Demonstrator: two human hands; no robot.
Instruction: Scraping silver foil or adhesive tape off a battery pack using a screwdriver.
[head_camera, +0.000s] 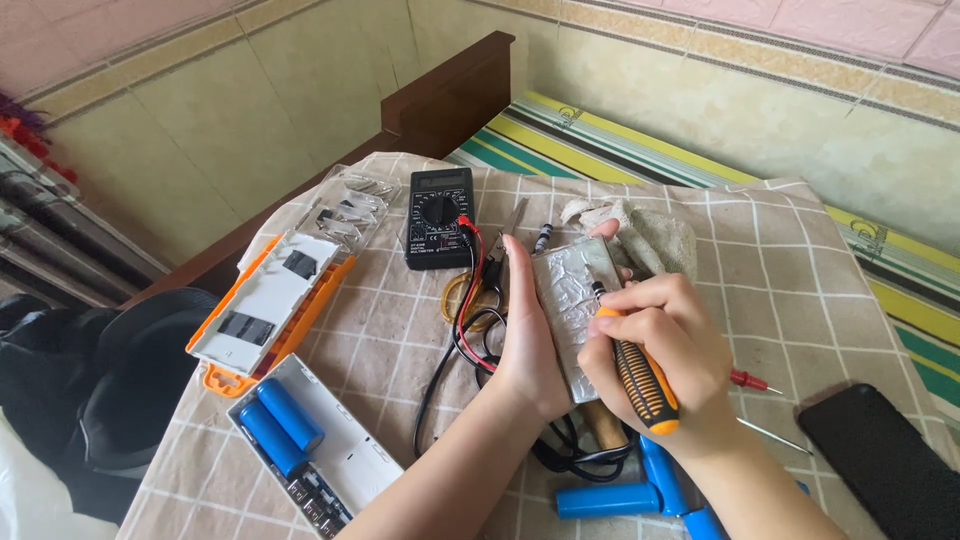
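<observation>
My left hand (525, 335) holds a flat silver foil-covered pack (572, 290) upright on its edge, fingers behind it and thumb along its left side. My right hand (655, 345) grips an orange and black screwdriver (640, 375), its tip pressed against the face of the pack near the top. Both hands hover over a checked cloth (400, 340).
A black multimeter (438, 217) with red and black leads (465, 330) lies behind the hands. Left are an orange and white case (270, 305) and a white tray holding two blue cells (280, 425). More blue cells (605, 498), a rag (650, 240) and a black phone (885, 455) lie nearby.
</observation>
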